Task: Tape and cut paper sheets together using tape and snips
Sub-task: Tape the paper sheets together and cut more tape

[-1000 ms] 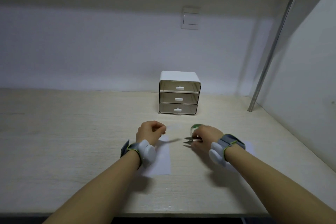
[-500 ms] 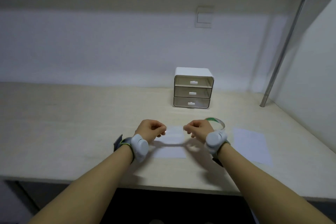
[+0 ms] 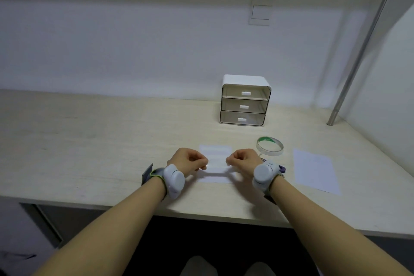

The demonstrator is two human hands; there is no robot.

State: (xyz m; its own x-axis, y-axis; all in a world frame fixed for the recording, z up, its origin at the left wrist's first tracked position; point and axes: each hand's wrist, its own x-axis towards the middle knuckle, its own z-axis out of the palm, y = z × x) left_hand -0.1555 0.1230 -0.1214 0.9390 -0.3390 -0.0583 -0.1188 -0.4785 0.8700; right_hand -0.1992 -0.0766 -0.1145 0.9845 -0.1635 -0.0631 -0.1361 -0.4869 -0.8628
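I am holding a strip of clear tape (image 3: 216, 164) stretched between my two hands, just above a sheet of white paper (image 3: 215, 178) that is lying flat on the pale wooden desk (image 3: 100, 141) in front of me. My left hand (image 3: 187, 160) is curling its fingers in and pinching the left end of the strip between thumb and fingertips, and my right hand (image 3: 244, 160) is doing the same at the right end, so both hands are closed tight around the tape and nothing else. The strip is running roughly level from side to side, and I cannot tell whether it is touching the sheet under it or hanging just clear. The tape roll (image 3: 269, 146) is lying flat on the desk just beyond and to the right of my right hand, with green lettering showing on the inside of its ring. A second sheet of paper (image 3: 314, 170) is lying further right, well apart from the first one. Something small and purple (image 3: 282, 169) is peeking out from behind my right wrist, too hidden for me to say what it is. A small three-drawer organiser (image 3: 245, 101) is standing at the back of the desk, near the wall. I am wearing a grey wristband device on each wrist.
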